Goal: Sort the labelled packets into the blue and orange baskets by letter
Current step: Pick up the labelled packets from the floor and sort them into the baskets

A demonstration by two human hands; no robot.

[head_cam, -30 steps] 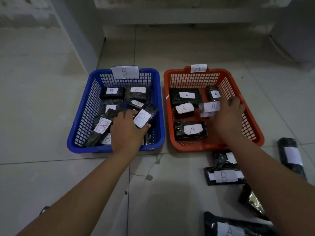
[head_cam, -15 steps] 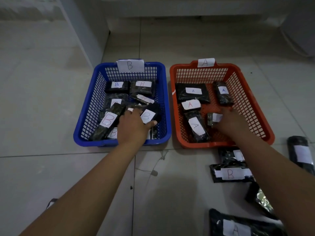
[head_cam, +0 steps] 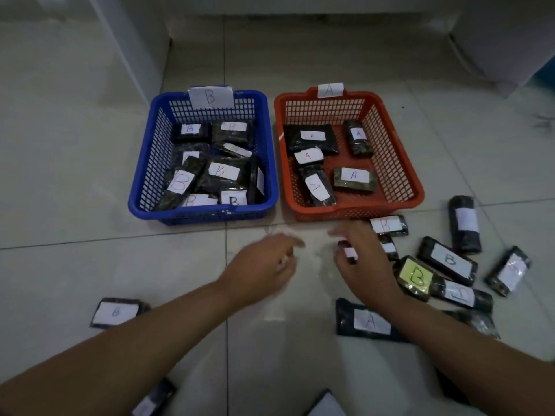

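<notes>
Head view: blue basket [head_cam: 271, 145] holds B packets, orange basket [head_cam: 404, 163] A packets; loose packets [head_cam: 447, 259] lie on the floor at its near right corner. Left hand [head_cam: 264, 265] blurs, grip unreadable; right hand [head_cam: 365, 259] pinches a small packet [head_cam: 350, 250] with hidden letter, so misfiling is likely.

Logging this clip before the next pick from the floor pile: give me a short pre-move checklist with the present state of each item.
1. Left hand free: ok, over bare floor, nothing seen in it, though blurred.
2. Right hand free: cannot tell, blurred over a small packet.
3. Blue basket holds only B labels: ok for the readable ones; one is edge-on.
4. Orange basket holds only A labels: ok, five A packets.
5. Nearest label readable: ok, the packet marked A lies face up under the right forearm.
6. Room left in the orange basket: ok, bare mesh on its right side.
</notes>
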